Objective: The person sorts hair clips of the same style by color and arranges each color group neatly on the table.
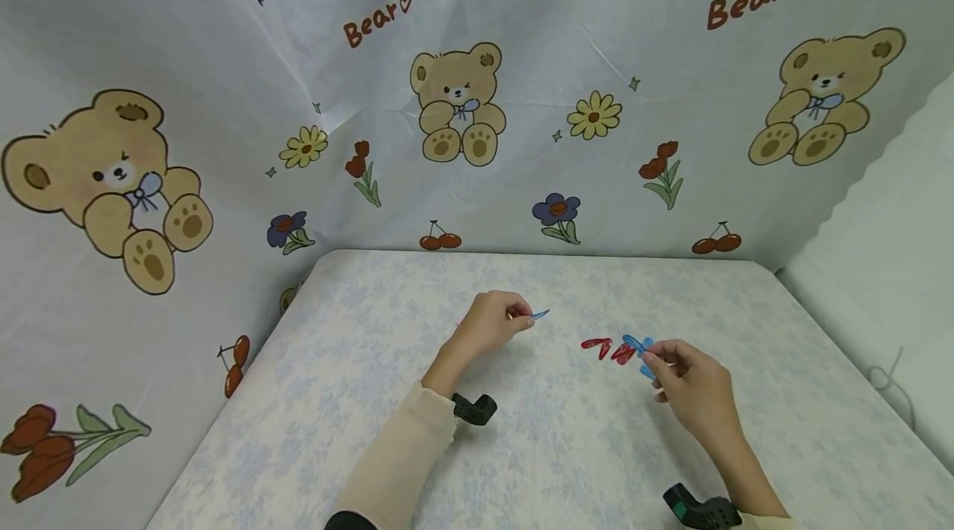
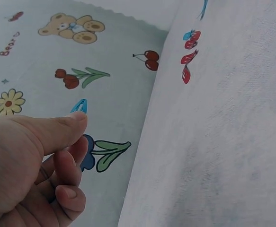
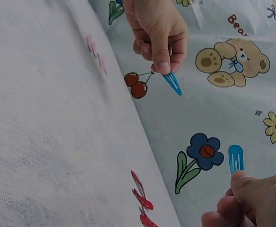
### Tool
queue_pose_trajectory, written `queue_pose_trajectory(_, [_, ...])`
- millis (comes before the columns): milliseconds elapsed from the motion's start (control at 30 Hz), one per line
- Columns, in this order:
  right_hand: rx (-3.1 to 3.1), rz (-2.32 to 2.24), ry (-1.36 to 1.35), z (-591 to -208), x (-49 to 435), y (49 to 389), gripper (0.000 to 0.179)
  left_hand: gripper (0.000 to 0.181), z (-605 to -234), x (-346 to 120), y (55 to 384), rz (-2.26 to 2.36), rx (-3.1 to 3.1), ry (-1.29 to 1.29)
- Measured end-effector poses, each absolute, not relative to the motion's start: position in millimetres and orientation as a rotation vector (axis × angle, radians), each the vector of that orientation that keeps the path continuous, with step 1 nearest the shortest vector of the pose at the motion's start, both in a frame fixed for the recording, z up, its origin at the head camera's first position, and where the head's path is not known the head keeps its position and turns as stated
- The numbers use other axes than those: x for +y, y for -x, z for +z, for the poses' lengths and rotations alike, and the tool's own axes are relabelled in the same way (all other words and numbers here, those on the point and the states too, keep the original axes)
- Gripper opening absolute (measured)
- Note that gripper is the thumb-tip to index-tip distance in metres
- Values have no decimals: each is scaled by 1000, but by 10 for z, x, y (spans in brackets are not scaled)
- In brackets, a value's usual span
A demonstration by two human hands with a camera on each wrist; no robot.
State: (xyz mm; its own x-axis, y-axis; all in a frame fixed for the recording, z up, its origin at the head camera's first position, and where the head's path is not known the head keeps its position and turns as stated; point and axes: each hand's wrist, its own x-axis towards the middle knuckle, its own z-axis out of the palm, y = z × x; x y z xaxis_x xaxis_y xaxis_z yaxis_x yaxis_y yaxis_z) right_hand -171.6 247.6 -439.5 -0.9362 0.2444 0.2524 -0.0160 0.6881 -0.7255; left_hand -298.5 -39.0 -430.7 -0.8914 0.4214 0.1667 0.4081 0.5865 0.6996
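Note:
My left hand [image 1: 492,325] pinches a blue snap hair clip [image 1: 541,314] between thumb and finger, above the table. The same clip sticks out past the thumb in the left wrist view. Further right, my right hand [image 1: 695,387] holds another blue hair clip [image 3: 235,158] by one end, its rounded end pointing away from the fingers. Beneath and beside that hand, red hair clips [image 1: 595,343] lie in a row on the table, with blue hair clips [image 1: 647,372] at the row's right end, partly hidden by the fingers.
Pink hair clips [image 3: 92,46] lie on the table to the left, mostly hidden behind the left hand in the head view. A pale, blue-mottled cloth covers the table [image 1: 551,447]. A bear-printed curtain [image 1: 522,182] hangs along its back and left; a cable [image 1: 890,385] hangs at right.

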Motion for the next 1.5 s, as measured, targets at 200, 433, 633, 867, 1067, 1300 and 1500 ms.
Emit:
queue_pose_trajectory(200, [-2539,1142,161,-4330,2369,1833,17,6,-4264,-445,2988,1325,2768,-722])
queue_pose_trajectory(433, [-2537,1205,138,-4310,2193,2000,15,14,-4208,-510,3009,1367,2807,-711])
queue_pose_trajectory(633, [-2531,1289,104,-4308,2002,2151,15,13,-4181,-573,3036,1392,2830,-737])
queue_pose_trajectory(867, [-2537,1369,96,-4363,1828,2292,13,11,-4142,-625,3045,1437,2833,-729])
queue_pose_trajectory(1067, [-2547,1382,96,-4405,1706,2367,14,11,-4125,-671,3062,1428,2859,-700])
queue_pose_trajectory(1300, [-2586,1369,36,-4411,1584,2418,13,12,-4146,-728,3101,1440,2867,-687])
queue_pose_trajectory(1500, [-2601,1401,-6,-4411,1466,2452,12,14,-4222,-780,3160,1456,2874,-680])
